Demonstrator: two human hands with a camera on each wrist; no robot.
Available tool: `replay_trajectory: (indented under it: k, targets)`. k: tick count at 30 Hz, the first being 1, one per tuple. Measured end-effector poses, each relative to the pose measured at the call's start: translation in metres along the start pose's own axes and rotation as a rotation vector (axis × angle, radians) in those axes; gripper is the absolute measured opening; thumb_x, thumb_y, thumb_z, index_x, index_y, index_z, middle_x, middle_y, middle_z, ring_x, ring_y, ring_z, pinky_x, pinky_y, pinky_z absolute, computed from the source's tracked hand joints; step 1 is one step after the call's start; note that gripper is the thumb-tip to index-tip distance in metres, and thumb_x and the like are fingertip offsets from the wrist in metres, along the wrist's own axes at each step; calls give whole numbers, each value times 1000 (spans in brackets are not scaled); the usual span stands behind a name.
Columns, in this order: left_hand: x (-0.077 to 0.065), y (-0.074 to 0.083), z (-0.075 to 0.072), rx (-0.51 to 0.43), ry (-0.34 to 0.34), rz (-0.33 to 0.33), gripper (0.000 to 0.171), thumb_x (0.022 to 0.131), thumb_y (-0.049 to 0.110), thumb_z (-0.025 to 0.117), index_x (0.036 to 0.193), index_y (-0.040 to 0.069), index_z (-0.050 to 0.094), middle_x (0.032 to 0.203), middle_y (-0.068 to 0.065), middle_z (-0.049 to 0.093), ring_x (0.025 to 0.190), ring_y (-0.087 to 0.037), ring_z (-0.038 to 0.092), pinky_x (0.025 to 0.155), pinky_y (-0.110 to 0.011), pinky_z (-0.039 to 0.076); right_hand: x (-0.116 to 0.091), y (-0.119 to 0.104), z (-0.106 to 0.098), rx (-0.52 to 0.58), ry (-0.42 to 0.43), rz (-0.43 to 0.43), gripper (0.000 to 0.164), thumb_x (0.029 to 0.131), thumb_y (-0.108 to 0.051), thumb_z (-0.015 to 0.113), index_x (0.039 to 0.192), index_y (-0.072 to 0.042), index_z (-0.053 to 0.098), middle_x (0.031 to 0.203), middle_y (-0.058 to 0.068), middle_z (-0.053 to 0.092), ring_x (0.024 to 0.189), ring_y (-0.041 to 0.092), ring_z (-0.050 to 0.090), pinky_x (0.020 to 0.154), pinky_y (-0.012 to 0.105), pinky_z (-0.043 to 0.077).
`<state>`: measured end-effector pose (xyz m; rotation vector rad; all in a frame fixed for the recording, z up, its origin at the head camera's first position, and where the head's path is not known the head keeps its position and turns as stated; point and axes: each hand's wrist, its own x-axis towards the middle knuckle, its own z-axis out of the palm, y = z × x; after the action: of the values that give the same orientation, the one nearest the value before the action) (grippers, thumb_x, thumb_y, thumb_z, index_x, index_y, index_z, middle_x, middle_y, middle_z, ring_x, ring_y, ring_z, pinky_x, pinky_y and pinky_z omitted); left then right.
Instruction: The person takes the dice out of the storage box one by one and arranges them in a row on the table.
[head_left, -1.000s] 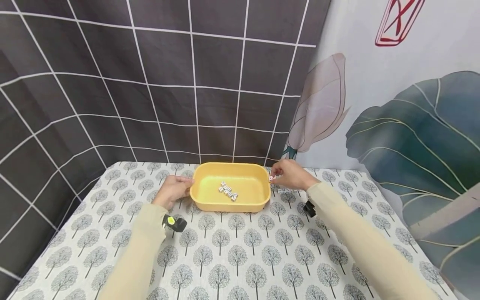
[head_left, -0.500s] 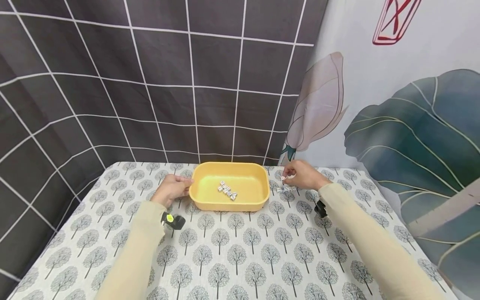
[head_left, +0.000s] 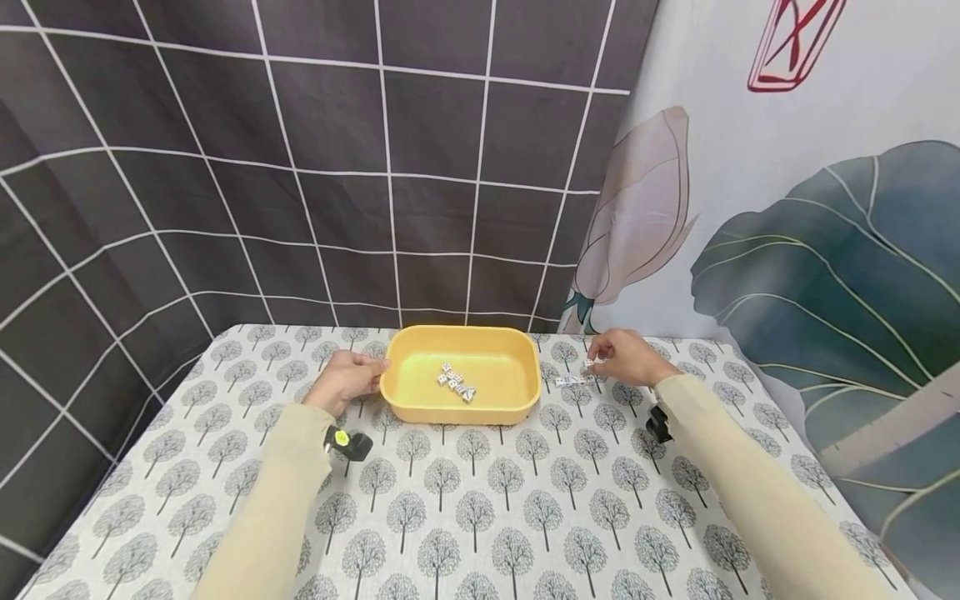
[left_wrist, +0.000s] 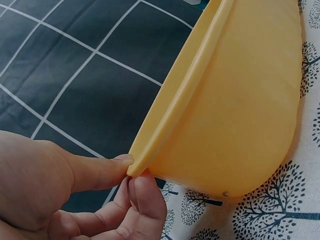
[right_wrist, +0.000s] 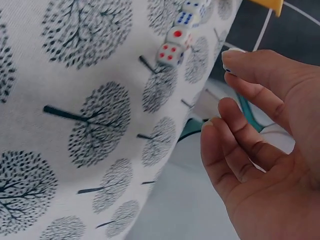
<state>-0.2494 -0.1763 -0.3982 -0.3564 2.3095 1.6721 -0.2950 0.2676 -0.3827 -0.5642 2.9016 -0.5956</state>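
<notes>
A yellow plastic basin (head_left: 461,414) stands on the table, with several white dice (head_left: 454,382) lying loosely in its middle. My left hand (head_left: 347,382) pinches the basin's left rim (left_wrist: 165,125) between thumb and fingers. To the basin's right, my right hand (head_left: 628,358) pinches a single die (head_left: 588,364) above the table; in the right wrist view the fingertips mostly hide it. Just below that hand lies a straight row of dice (head_left: 572,380) on the cloth. The end die of the row (right_wrist: 170,54) shows red dots.
A white cloth with a grey tree print (head_left: 472,475) covers the table. Behind it hangs a dark curtain with white grid lines (head_left: 435,208), and at the right a flower-printed curtain (head_left: 720,275).
My right hand has moved right, from the basin's right rim to above the row of dice, carrying the die. The left hand keeps its hold on the rim.
</notes>
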Motion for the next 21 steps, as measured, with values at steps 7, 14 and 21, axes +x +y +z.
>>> replay_trajectory:
  k: [7,14,21]
  targets:
    - [0,0,-1,7,-2,-4,34,102,14,60,126,-11,58,112,-17,67,83,-13,65,83,-26,61,-3,14,3,42,-4,31,8,87,-10,77,92,-9,71,88,6,61,84,20,53,74,30,45]
    - [0,0,0,1,-2,8,35,103,14,60,127,-12,58,113,-18,68,82,-12,65,83,-26,61,-4,24,8,41,-4,33,7,86,-9,77,90,-8,71,80,3,56,77,17,49,67,28,41]
    - [2,-1,-1,8,-2,-5,34,103,14,60,126,-10,59,113,-17,67,82,-11,65,90,-30,60,-2,30,17,28,-8,64,8,85,-9,76,92,-9,71,84,4,62,79,18,53,69,29,44]
